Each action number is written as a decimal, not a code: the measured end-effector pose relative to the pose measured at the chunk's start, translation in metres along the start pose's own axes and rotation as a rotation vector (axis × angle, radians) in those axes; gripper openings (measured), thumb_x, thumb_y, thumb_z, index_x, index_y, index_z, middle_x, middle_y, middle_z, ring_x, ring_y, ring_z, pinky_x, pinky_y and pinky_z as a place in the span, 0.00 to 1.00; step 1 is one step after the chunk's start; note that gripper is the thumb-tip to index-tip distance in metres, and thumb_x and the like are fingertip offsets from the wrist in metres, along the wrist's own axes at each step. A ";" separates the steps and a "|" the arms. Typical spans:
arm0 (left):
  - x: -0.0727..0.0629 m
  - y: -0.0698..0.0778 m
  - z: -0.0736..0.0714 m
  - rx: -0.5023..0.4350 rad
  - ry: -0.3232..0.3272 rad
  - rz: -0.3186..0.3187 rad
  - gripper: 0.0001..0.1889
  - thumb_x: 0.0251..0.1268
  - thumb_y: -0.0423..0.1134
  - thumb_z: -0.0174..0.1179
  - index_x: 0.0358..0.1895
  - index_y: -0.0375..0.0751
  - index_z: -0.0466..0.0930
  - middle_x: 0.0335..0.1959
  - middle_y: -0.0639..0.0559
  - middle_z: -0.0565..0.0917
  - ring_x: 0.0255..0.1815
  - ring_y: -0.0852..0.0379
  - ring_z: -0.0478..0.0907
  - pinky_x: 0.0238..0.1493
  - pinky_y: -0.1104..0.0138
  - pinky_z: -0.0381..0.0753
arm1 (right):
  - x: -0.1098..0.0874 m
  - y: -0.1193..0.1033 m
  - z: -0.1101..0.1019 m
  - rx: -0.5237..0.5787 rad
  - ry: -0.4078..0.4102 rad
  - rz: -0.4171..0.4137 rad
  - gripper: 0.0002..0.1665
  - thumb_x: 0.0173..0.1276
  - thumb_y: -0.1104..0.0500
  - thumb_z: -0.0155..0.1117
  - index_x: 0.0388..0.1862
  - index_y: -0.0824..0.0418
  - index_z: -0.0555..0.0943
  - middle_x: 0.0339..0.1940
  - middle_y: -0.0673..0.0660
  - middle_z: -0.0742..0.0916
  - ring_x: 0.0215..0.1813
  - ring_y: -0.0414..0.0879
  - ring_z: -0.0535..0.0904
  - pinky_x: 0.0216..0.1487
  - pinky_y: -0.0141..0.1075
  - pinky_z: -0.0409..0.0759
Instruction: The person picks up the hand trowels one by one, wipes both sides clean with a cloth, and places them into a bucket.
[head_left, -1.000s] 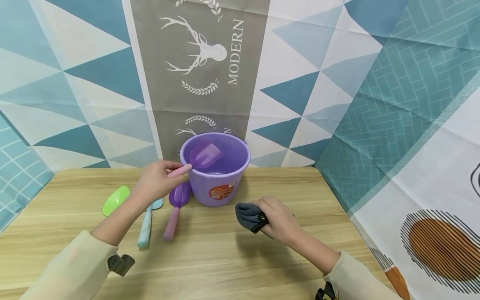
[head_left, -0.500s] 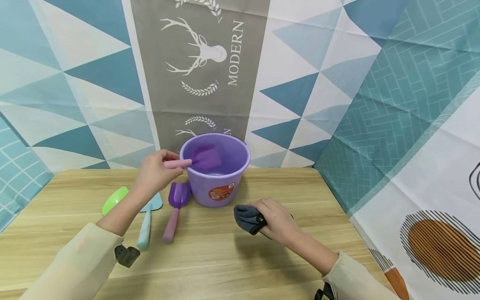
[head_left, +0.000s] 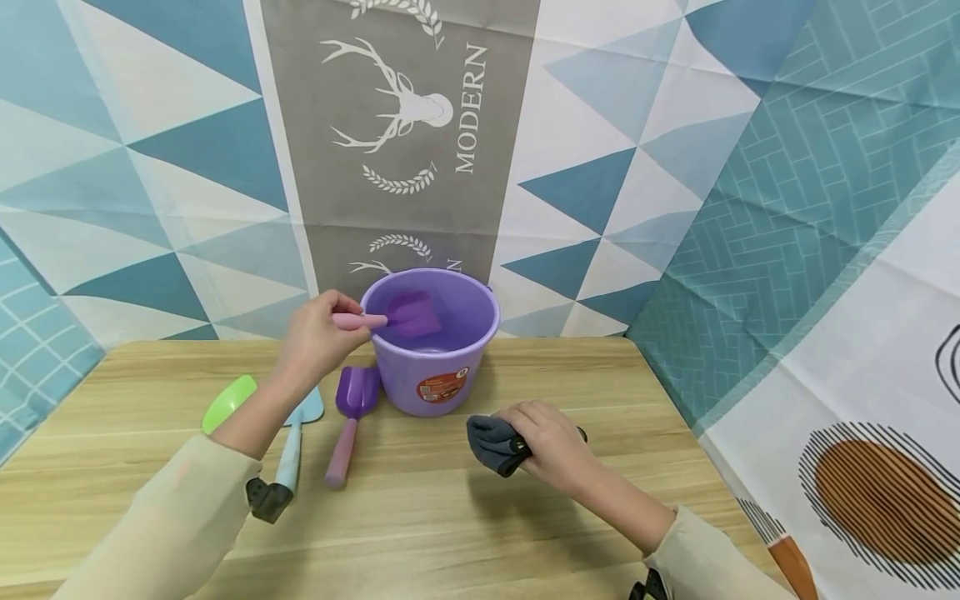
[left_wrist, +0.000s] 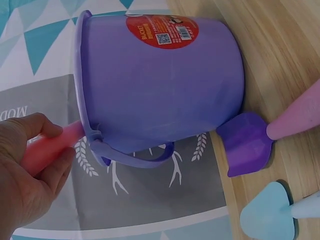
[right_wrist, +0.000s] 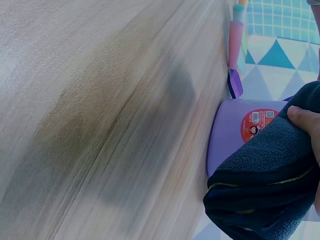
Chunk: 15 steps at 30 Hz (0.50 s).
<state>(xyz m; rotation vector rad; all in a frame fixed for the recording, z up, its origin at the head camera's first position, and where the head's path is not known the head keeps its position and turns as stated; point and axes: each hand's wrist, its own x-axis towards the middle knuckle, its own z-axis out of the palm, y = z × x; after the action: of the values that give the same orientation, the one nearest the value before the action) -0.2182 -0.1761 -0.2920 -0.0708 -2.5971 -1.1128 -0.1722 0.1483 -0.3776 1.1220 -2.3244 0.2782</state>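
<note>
My left hand (head_left: pixel 318 337) pinches the pink handle of a purple toy shovel (head_left: pixel 415 314), whose blade hangs inside the purple bucket (head_left: pixel 431 379) just past the rim. In the left wrist view only the shovel's pink handle (left_wrist: pixel 47 147) shows; the bucket wall (left_wrist: pixel 160 90) hides the blade. My right hand (head_left: pixel 551 442) grips a folded dark grey cloth (head_left: pixel 495 443) above the table, to the right of the bucket and apart from it. Fuzzy folds with black edging show on the cloth (right_wrist: pixel 270 165) in the right wrist view.
On the wooden table (head_left: pixel 420 533), left of the bucket, lie a purple scoop (head_left: pixel 356 392) with a pink handle, a light blue shovel (head_left: pixel 292 450) partly under my left arm, and a bright green piece (head_left: pixel 227 403). Patterned cloth walls (head_left: pixel 600 167) stand behind and at the sides.
My left hand has shifted slightly up and to the right, turning the shovel so its handle lies more level and its blade sits lower in the bucket. My right hand stays almost still.
</note>
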 end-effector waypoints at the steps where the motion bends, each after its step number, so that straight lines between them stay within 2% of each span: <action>1: 0.001 0.000 0.001 0.000 0.004 0.003 0.13 0.52 0.37 0.61 0.41 0.36 0.75 0.42 0.39 0.83 0.42 0.46 0.77 0.38 0.61 0.73 | 0.000 0.000 0.000 -0.004 -0.003 0.000 0.28 0.46 0.60 0.76 0.48 0.55 0.78 0.42 0.50 0.84 0.44 0.44 0.80 0.48 0.39 0.79; 8: 0.007 -0.002 0.006 -0.019 0.058 0.052 0.12 0.51 0.33 0.60 0.40 0.33 0.76 0.41 0.39 0.77 0.41 0.45 0.76 0.41 0.58 0.74 | 0.000 0.000 -0.001 -0.012 -0.010 0.007 0.29 0.45 0.60 0.77 0.49 0.54 0.78 0.42 0.49 0.84 0.44 0.44 0.80 0.48 0.39 0.79; 15: 0.011 -0.005 0.007 -0.038 0.074 0.057 0.13 0.52 0.33 0.61 0.42 0.34 0.75 0.43 0.37 0.79 0.43 0.44 0.75 0.39 0.60 0.74 | -0.001 0.000 0.000 -0.008 -0.015 0.002 0.28 0.46 0.60 0.76 0.49 0.55 0.79 0.42 0.49 0.84 0.44 0.44 0.79 0.48 0.38 0.79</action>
<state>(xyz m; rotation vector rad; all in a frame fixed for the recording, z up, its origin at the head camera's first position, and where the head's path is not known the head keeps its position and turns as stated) -0.2311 -0.1751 -0.2969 -0.1094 -2.4931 -1.1237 -0.1714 0.1489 -0.3787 1.1219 -2.3375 0.2626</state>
